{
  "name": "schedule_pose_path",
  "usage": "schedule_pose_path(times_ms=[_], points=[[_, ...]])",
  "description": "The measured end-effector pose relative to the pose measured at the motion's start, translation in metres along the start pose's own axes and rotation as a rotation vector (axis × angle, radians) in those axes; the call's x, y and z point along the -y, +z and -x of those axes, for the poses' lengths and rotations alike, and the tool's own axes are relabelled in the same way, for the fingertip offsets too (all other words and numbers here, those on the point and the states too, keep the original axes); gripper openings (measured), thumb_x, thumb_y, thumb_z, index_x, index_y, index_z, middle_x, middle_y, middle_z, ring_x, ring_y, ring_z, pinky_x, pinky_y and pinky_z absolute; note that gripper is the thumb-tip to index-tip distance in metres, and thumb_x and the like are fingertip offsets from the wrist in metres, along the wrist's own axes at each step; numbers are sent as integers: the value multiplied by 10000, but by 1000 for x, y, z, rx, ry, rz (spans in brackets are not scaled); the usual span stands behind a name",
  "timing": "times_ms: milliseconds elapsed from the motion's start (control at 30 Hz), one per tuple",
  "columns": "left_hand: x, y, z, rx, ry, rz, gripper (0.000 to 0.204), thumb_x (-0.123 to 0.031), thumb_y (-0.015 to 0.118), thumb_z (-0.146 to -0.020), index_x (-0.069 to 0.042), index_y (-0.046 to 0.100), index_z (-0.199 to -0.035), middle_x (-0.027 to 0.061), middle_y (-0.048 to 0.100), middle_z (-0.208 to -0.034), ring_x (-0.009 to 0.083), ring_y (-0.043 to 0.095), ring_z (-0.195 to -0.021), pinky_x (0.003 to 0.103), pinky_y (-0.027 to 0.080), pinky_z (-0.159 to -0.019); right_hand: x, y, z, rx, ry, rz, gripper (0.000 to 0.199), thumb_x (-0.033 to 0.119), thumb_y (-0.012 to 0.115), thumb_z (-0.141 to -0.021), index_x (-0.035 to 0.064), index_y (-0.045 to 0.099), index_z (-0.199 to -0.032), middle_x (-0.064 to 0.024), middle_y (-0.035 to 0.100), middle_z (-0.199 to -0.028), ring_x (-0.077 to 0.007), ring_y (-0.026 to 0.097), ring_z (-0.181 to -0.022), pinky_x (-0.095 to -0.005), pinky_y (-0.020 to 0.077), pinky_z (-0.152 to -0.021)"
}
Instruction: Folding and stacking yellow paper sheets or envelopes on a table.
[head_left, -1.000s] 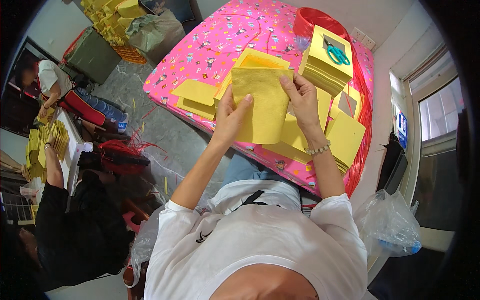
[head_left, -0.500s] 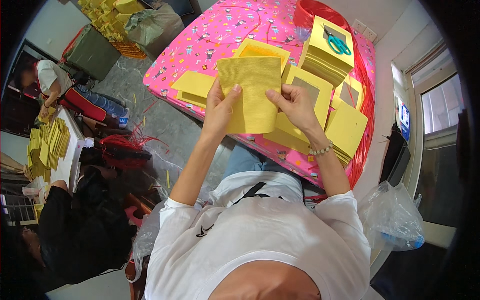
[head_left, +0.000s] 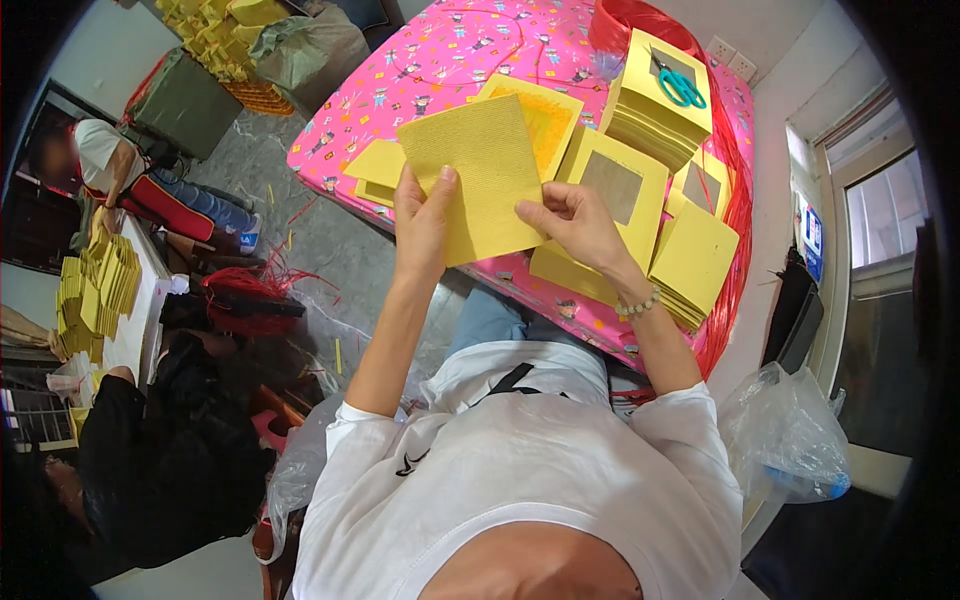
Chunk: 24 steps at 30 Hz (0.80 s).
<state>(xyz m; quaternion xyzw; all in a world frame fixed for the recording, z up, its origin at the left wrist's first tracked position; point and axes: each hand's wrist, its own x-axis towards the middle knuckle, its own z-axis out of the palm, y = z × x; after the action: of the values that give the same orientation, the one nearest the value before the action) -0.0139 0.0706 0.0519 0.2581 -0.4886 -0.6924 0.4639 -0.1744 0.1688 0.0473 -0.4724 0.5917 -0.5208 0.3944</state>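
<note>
Head view. The left hand (head_left: 422,215) and the right hand (head_left: 572,222) together hold one yellow paper sheet (head_left: 485,172) raised above the near edge of the counter (head_left: 440,70), which is covered with a pink patterned cloth. The left grip is closed on the sheet's lower left edge, thumb on the facing side; the right grip pinches the lower right edge between thumb and fingers. The sheet is tilted, its blank textured face toward the camera.

Progress, as judged from the layout: several stacks are already built up. A tall stack of yellow sheets (head_left: 655,105) at the far right carries green-handled scissors (head_left: 682,88); a lower stack (head_left: 692,262) lies near the right wrist; sheets with a silver square (head_left: 612,188) and an orange square (head_left: 545,118) lie behind the held sheet; a few loose yellow sheets (head_left: 375,170) rest to the left. The held sheet is not yet set on any pile. A red plastic string bundle (head_left: 735,200) runs along the counter's right side. Another person (head_left: 110,160) sits at far left beside more yellow stacks (head_left: 100,295).
</note>
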Motion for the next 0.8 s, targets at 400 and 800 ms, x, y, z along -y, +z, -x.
schedule_pose_path(times_ms=[400,800], points=[[18,-27,5,-251,160,90,309,-77,541,-924,-25,481,-1222,79,596,-1142,134,579,-996,278,468,-847,-17,17,-9,89,62,-78,228,209,655,-877,-16,657,-917,18,605,-694,-27,538,-587,-191,440,-548],[11,-127,-93,-304,-114,292,329,-84,571,-902,-19,494,-1215,98,575,-1168,229,585,-1042,381,513,-868,-18,9,-45,-181,-257,327,257,197,608,-899,33,607,-1097,-60,599,-1005,-157,598,-928,-286,493,-824]])
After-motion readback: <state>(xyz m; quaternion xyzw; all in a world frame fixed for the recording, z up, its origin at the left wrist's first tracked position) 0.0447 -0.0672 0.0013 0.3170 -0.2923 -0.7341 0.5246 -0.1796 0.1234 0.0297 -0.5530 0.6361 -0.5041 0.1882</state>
